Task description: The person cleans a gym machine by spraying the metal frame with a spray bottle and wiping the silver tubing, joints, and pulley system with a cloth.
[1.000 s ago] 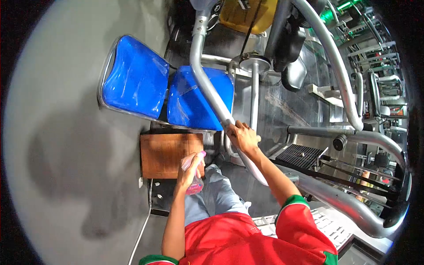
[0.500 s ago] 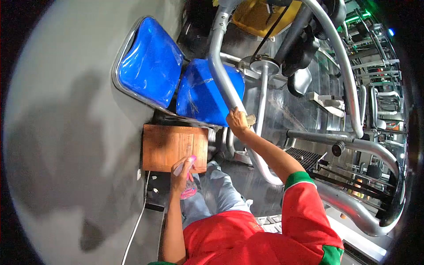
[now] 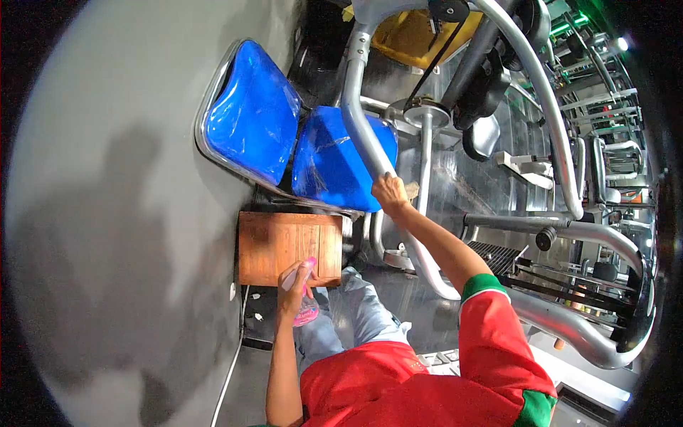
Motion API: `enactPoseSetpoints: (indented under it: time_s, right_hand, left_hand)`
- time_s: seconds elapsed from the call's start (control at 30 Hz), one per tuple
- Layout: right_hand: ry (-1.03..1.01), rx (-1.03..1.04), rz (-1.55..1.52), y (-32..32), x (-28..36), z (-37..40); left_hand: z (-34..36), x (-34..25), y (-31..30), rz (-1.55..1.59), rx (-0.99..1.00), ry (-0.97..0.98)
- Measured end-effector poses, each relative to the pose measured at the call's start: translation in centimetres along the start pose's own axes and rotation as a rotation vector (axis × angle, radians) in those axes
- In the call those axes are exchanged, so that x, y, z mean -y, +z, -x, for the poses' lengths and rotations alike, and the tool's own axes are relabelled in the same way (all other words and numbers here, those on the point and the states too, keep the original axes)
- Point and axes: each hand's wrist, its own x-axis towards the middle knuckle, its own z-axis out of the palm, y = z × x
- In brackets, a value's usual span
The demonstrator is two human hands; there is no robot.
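Note:
My left hand (image 3: 292,285) is closed around the neck of a spray bottle (image 3: 306,311) with a pink head and clear body, held upright before my legs. My right hand (image 3: 390,193) is closed on a beige cloth (image 3: 412,190) and presses it to the bent silver tube (image 3: 363,135) of a gym machine. Only a corner of the cloth shows past my fingers; the rest is hidden.
A blue chair (image 3: 249,114) stands by the grey wall (image 3: 171,85). Nearer is a wooden box or stool (image 3: 274,245). A white cable (image 3: 231,363) runs along the floor. More gym equipment (image 3: 605,164) fills the right side.
The view has shifted slightly, so the chair and wooden box appear lower and farther right. My right hand stays on the tube, and my left still holds the bottle.

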Motion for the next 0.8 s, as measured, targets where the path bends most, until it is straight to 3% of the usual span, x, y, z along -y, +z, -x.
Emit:
enactPoseSetpoints:
  time_s: [0.13,0.2,0.33,0.43,0.47,0.57,0.8]
  right_hand:
    - [0.087,-0.008,-0.208,-0.4,-0.3,2.2]
    - [-0.003,0.128,-0.183,-0.3,-0.3,5.3]
    - [-0.054,0.091,-0.233,-1.0,-2.4,8.5]
    - [0.118,0.04,-0.559,-3.9,-5.4,7.3]
    - [0.148,-0.048,-0.56,-3.3,-6.1,6.5]
    - [0.204,-0.019,-0.681,-2.5,-7.5,5.4]
    - [0.45,-0.111,-1.13,-0.7,-6.6,12.8]
  left_hand:
    - [-1.0,-1.0,0.7,-0.033,0.021,0.006]
    - [-1.5,-1.1,1.1,-0.051,0.032,0.005]
    - [-3.1,-0.8,2.2,-0.047,0.066,0.03]
    - [-4.6,-1.0,3.9,-0.039,0.045,0.05]
    - [-5.1,-1.2,4.6,-0.066,0.037,0.045]
    - [-7.0,-0.4,6.4,-0.092,0.061,0.066]
    - [-10.3,-2.5,11.0,-0.08,0.099,0.038]
